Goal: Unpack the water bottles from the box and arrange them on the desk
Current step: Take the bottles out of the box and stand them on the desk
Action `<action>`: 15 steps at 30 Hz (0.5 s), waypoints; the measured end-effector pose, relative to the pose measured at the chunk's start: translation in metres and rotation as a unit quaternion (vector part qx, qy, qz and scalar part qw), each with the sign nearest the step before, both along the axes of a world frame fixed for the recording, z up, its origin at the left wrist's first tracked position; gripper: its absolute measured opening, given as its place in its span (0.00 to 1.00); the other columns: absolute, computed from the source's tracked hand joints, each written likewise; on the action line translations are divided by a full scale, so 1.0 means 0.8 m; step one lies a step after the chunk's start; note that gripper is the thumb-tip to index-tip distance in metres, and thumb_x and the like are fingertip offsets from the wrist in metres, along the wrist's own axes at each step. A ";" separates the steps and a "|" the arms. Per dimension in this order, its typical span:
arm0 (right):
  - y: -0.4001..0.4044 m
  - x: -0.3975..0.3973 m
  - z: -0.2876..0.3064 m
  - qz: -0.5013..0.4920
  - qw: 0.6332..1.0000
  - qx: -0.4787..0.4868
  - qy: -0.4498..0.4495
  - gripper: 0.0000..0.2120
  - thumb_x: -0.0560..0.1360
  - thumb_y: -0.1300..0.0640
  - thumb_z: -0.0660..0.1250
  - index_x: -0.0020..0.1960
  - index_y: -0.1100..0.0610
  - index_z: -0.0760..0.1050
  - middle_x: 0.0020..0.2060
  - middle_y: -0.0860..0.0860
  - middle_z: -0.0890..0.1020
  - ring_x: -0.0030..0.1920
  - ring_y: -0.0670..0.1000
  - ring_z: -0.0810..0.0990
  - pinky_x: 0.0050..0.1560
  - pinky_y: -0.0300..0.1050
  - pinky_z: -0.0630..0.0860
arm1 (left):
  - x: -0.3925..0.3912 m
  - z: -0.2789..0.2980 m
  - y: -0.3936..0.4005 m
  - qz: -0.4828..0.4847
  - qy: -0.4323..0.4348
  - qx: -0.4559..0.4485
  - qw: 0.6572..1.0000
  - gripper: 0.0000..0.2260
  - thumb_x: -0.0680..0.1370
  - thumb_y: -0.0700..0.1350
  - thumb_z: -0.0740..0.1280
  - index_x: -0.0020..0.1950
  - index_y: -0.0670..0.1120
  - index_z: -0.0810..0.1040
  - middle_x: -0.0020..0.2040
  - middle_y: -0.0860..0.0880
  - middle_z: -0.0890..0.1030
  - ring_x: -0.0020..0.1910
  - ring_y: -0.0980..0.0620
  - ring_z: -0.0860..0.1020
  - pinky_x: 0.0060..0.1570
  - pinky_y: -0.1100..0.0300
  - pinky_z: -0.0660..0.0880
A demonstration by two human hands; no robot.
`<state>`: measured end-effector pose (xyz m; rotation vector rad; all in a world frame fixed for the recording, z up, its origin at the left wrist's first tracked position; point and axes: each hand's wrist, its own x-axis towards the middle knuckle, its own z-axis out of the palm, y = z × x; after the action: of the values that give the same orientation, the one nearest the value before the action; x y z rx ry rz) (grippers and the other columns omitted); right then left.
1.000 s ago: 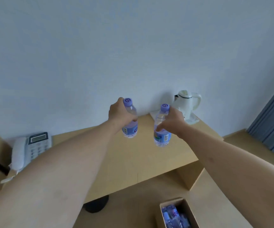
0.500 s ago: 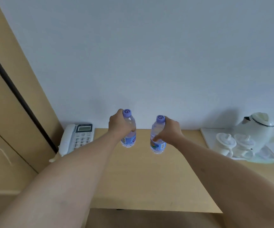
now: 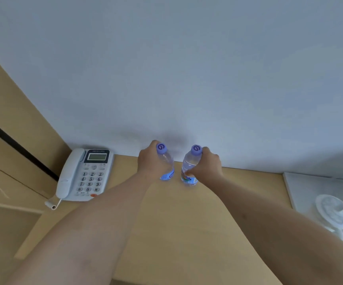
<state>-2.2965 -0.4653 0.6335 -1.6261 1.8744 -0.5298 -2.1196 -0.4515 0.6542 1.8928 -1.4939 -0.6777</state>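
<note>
Both hands have carried their bottles farther across the tabletop (image 3: 176, 223), toward the far wall. The left hand (image 3: 149, 161) now sets its bottle (image 3: 167, 165) close to the back edge, and the right hand (image 3: 206, 166) has brought its bottle (image 3: 190, 167) down just beside it; whether the bases touch the wood cannot be told. The box has gone from view, as has the kettle. The telephone (image 3: 84, 175) now looms nearer on the left, and the tray (image 3: 302, 188) sits at the right edge.
</note>
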 end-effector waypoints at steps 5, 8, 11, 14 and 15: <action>-0.035 0.009 -0.014 -0.001 1.000 -0.007 -0.003 0.30 0.55 0.54 0.81 0.47 0.53 0.65 0.35 0.46 0.72 0.33 0.45 0.71 0.26 0.40 0.62 | -0.009 -0.018 -0.042 -0.008 -0.006 -0.013 1.000 0.21 0.64 0.43 0.79 0.54 0.46 0.77 0.49 0.50 0.79 0.45 0.50 0.77 0.42 0.64 0.70; -0.046 0.019 -0.020 -0.008 0.999 -0.030 -0.006 0.27 0.57 0.57 0.80 0.47 0.54 0.65 0.35 0.46 0.73 0.35 0.49 0.72 0.28 0.40 0.63 | -0.009 -0.022 -0.066 -0.017 -0.026 -0.008 0.999 0.25 0.61 0.41 0.79 0.55 0.44 0.77 0.55 0.46 0.75 0.46 0.54 0.72 0.43 0.68 0.65; -0.050 0.027 -0.028 -0.018 0.999 -0.045 -0.021 0.26 0.59 0.58 0.78 0.48 0.54 0.65 0.42 0.49 0.75 0.41 0.51 0.73 0.36 0.42 0.66 | -0.004 -0.027 -0.073 -0.011 -0.029 -0.014 0.999 0.25 0.59 0.40 0.79 0.53 0.44 0.76 0.54 0.46 0.74 0.45 0.52 0.72 0.39 0.67 0.64; -0.054 0.028 -0.028 -0.018 0.998 -0.052 -0.024 0.27 0.59 0.57 0.78 0.50 0.54 0.64 0.44 0.49 0.74 0.43 0.51 0.72 0.40 0.42 0.66 | 0.001 -0.031 -0.074 -0.016 -0.030 -0.028 0.999 0.27 0.58 0.40 0.80 0.53 0.43 0.73 0.52 0.46 0.74 0.44 0.50 0.72 0.36 0.67 0.62; -0.054 0.027 -0.027 -0.016 0.998 -0.052 -0.020 0.28 0.59 0.57 0.79 0.50 0.54 0.65 0.45 0.49 0.74 0.43 0.52 0.73 0.40 0.42 0.66 | 0.002 -0.033 -0.074 -0.019 -0.030 -0.030 0.999 0.27 0.58 0.40 0.80 0.52 0.43 0.73 0.52 0.46 0.74 0.44 0.50 0.72 0.35 0.69 0.63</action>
<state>-2.2752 -0.5086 0.6121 -1.6417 1.8742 -0.6778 -2.1179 -0.5110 0.6282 1.8586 -1.5743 -0.5923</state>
